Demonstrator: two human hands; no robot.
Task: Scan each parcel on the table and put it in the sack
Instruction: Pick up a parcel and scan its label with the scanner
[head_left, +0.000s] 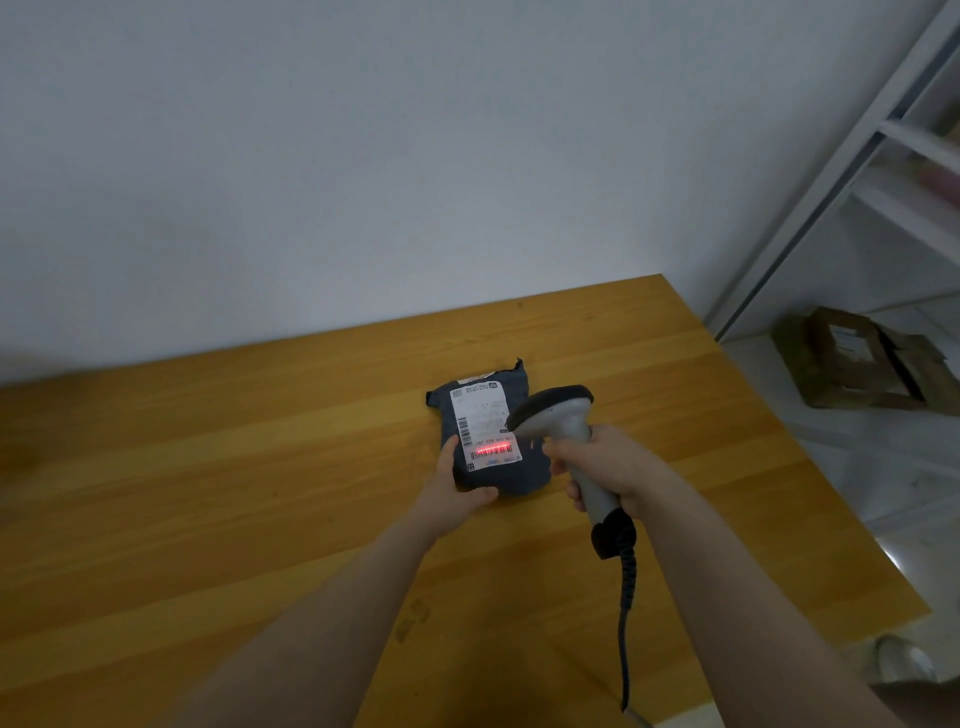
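A dark grey parcel (511, 475) with a white shipping label lies on the wooden table (208, 467) near its middle. My left hand (452, 493) grips the parcel's near left corner, thumb across its front edge. My right hand (608, 467) holds the handle of a grey barcode scanner (558, 415), whose head points down at the label. A red scan line glows across the barcode at the label's lower end. No sack is in view.
The scanner's black coiled cable (626, 597) hangs down toward me over the table. A white metal shelf frame (852, 156) stands at the right. Brown cardboard boxes (852, 358) lie on the pale floor beyond the table's right edge.
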